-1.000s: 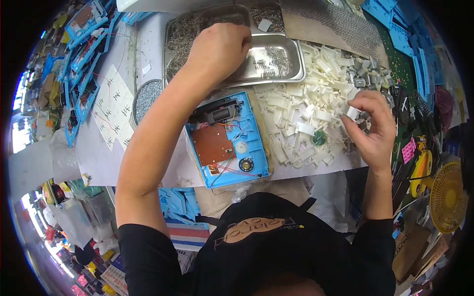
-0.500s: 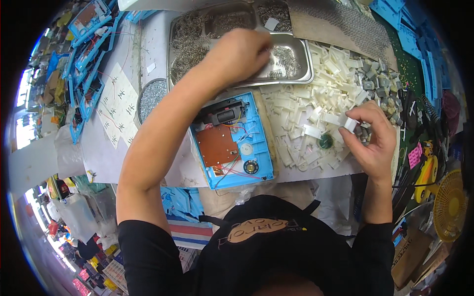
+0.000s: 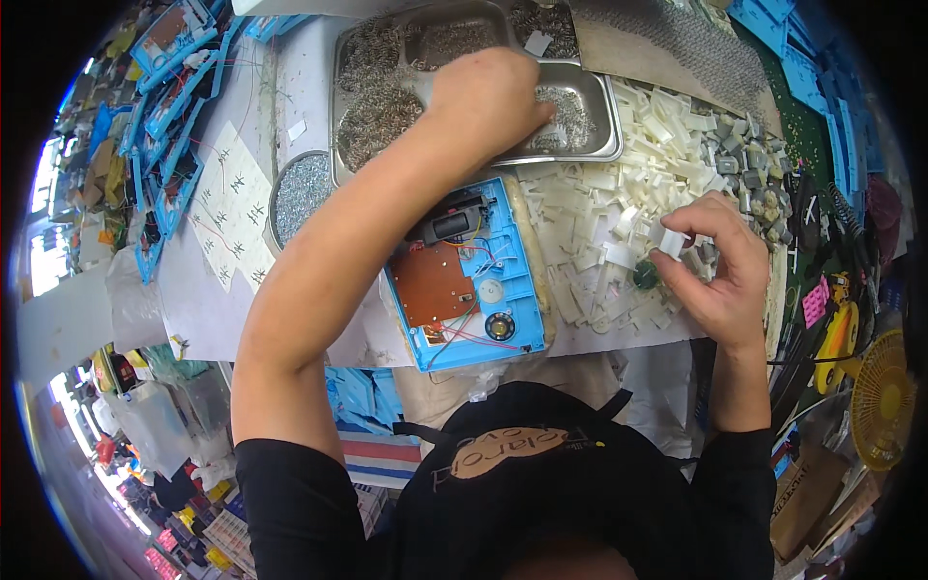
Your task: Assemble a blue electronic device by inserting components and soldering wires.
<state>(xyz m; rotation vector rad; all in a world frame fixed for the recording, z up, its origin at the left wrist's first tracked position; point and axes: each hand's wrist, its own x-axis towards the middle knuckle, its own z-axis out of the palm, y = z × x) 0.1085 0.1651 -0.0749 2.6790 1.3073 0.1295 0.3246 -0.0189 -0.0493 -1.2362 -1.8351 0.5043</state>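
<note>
Over the steel tray (image 3: 614, 145) at the back, my left hand (image 3: 488, 101) dips into the near-right compartment, which holds small metal pieces. Its fingers curl downward and are mostly hidden; what they pinch cannot be made out. My right hand (image 3: 725, 271) pinches a small white plastic part (image 3: 671, 244) between thumb and fingers, above a heap of similar white plastic pieces (image 3: 580, 217). Between my arms lies an open blue plastic casing (image 3: 527, 300) with a brown circuit board (image 3: 430, 288), a round speaker (image 3: 500, 327) and thin wires. My left forearm covers part of its upper left side.
Coiled metal springs (image 3: 377, 116) fill the tray's left compartment. A round dish of small screws (image 3: 300, 193) stands left of my forearm, beside a marked paper sheet (image 3: 232, 208). Grey blocks (image 3: 754, 159) lie right of the white heap. Blue casings (image 3: 179, 106) pile up far left.
My left hand has shifted slightly right and its fingers have sunk nearer the tray compartment. The right hand, still gripping the white part, has moved a little left.
</note>
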